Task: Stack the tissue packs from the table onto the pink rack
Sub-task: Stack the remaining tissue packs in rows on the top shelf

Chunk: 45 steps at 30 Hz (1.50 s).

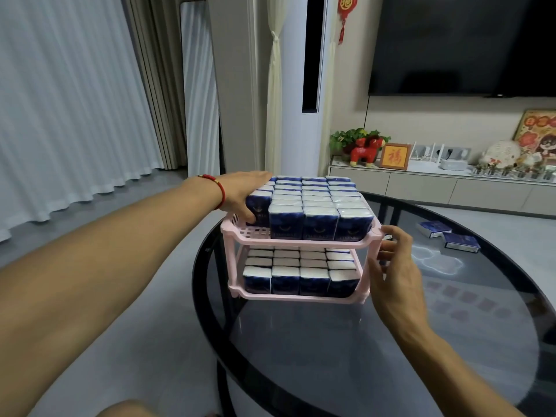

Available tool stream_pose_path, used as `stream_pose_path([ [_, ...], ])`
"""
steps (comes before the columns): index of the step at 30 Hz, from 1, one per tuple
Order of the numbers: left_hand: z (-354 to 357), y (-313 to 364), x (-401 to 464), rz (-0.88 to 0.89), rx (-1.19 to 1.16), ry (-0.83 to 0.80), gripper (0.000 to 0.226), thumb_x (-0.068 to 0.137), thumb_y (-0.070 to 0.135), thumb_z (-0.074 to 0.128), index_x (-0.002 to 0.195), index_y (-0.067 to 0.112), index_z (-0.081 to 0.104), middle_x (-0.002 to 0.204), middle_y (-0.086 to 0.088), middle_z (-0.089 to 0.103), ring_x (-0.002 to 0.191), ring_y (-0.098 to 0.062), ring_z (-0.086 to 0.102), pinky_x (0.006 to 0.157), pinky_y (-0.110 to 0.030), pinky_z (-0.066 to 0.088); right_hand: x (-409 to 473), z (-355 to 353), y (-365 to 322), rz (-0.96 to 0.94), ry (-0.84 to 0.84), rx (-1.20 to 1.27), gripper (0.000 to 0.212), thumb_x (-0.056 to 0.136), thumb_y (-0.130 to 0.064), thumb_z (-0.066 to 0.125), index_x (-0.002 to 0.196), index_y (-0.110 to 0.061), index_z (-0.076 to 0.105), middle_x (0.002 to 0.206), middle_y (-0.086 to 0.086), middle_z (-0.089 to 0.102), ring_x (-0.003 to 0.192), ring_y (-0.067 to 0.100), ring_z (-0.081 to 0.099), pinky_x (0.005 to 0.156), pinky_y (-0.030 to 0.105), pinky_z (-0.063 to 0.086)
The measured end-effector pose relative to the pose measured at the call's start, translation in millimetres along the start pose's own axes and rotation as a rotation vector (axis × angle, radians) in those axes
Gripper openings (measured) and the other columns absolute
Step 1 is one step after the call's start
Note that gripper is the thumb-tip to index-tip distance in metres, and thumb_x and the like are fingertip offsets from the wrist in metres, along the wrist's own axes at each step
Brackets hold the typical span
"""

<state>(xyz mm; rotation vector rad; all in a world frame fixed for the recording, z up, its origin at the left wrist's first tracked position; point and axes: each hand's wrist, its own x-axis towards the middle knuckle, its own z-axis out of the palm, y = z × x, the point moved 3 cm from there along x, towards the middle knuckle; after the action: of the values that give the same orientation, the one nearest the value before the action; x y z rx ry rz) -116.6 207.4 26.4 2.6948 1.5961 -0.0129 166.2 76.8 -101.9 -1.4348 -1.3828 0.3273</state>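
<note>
Left hand (243,194): red bracelet (217,188) at the wrist, palm against the left side of the top-tier packs (313,203), thumb curled onto the front of the leftmost pack (258,211); grasping that pack.

Rack (298,240): pink, two tiers, standing on the dark glass table (391,341) near its far left edge. Both tiers filled with upright blue-and-white packs in rows of four; lower-tier packs (301,276) sit level.

Right hand (394,272): at the rack's right end, fingertips (388,230) touching the top tier's corner, fingers loosely bent, nothing enclosed.

Two loose packs (448,234) lie flat on the table, well right of the rack, just beside each other.
</note>
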Motion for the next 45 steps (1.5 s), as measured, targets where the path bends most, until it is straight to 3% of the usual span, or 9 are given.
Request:
stream_pose_path([
  [4,3.4,-2.6,3.6,0.01,-0.032,0.111,0.084,0.071,0.026,0.091,0.142,0.022,0.045,0.136,-0.002,0.055,0.125,-0.025,0.052,0.107,-0.041,0.045,0.5,0.4,2.5,0.0,-0.021,-0.011,0.04,0.106,-0.02,0.05,0.137,-0.038,0.034,0.115,-0.007,0.055,0.09,0.018,0.061,0.044,0.017,0.05],
  [15,5.2,-1.7,0.8,0.028,-0.126,0.052,0.088,0.072,0.025,0.09,0.142,0.026,0.037,0.135,0.003,0.045,0.128,-0.019,0.042,0.115,-0.05,0.04,1.2,0.9,2.3,-0.01,-0.038,-0.032,0.042,0.106,-0.02,0.051,0.138,-0.039,0.032,0.118,-0.008,0.056,0.087,0.009,0.06,0.047,0.017,0.046],
  [21,1.7,-4.8,-4.4,-0.05,-0.143,-0.016,0.124,0.077,0.022,0.089,0.163,0.018,-0.001,0.168,-0.006,0.015,0.154,-0.026,0.017,0.125,-0.041,0.018,0.7,-0.3,1.9,-0.022,-0.044,-0.03,0.044,0.105,-0.022,0.051,0.139,-0.041,0.031,0.114,-0.009,0.055,0.094,0.014,0.061,0.053,0.017,0.046],
  [28,-7.3,-7.2,-21.1,-0.088,-0.231,0.005,0.127,0.08,0.029,0.087,0.163,0.023,-0.009,0.172,0.001,-0.003,0.158,-0.022,0.002,0.127,-0.042,0.009,-4.5,-11.6,5.8,-0.077,-0.078,-0.057,0.062,0.097,-0.014,0.061,0.149,-0.026,0.028,0.119,-0.006,0.053,0.094,-0.005,0.059,0.066,0.013,0.053],
  [32,-21.8,19.6,-72.3,-0.072,-0.356,0.475,0.086,0.085,0.008,0.075,0.157,0.027,0.032,0.163,0.002,0.029,0.148,-0.022,0.033,0.119,-0.045,0.038,-0.6,-22.2,25.5,-0.009,-0.061,-0.09,0.04,0.098,-0.019,0.049,0.138,-0.021,0.042,0.123,0.002,0.058,0.1,0.014,0.062,0.088,0.041,0.057],
  [35,0.6,90.5,-126.1,0.099,-0.446,1.019,0.04,0.077,-0.017,0.058,0.104,0.01,0.067,0.108,0.0,0.065,0.1,-0.014,0.062,0.088,-0.026,0.055,9.5,-24.0,58.5,0.097,-0.115,-0.231,0.033,0.099,-0.021,0.052,0.131,-0.015,0.05,0.126,0.009,0.061,0.106,0.023,0.061,0.095,0.046,0.054],
  [38,70.6,167.9,-126.5,0.332,-0.554,0.809,0.035,0.065,-0.016,0.055,0.086,0.009,0.067,0.092,0.0,0.064,0.092,-0.017,0.06,0.087,-0.026,0.049,18.2,-21.0,91.0,0.175,-0.226,-0.423,0.037,0.097,-0.02,0.059,0.133,-0.013,0.052,0.129,0.012,0.06,0.112,0.027,0.059,0.098,0.047,0.052],
  [41,143.7,211.8,-94.3,0.402,-0.542,0.402,0.039,0.072,-0.004,0.055,0.104,0.014,0.069,0.107,0.003,0.061,0.108,-0.016,0.053,0.099,-0.024,0.044,38.7,-13.6,115.9,0.209,-0.307,-0.588,0.045,0.094,-0.021,0.062,0.136,-0.013,0.051,0.134,0.016,0.058,0.119,0.033,0.056,0.103,0.047,0.048],
  [45,183.1,226.8,-49.9,0.308,-0.574,0.257,0.033,0.089,0.008,0.053,0.119,0.018,0.065,0.118,0.004,0.056,0.119,-0.013,0.049,0.106,-0.032,0.043,89.9,-0.5,136.4,0.257,-0.283,-0.635,0.052,0.094,-0.02,0.057,0.144,-0.012,0.045,0.139,0.021,0.055,0.124,0.041,0.051,0.106,0.049,0.045],
])
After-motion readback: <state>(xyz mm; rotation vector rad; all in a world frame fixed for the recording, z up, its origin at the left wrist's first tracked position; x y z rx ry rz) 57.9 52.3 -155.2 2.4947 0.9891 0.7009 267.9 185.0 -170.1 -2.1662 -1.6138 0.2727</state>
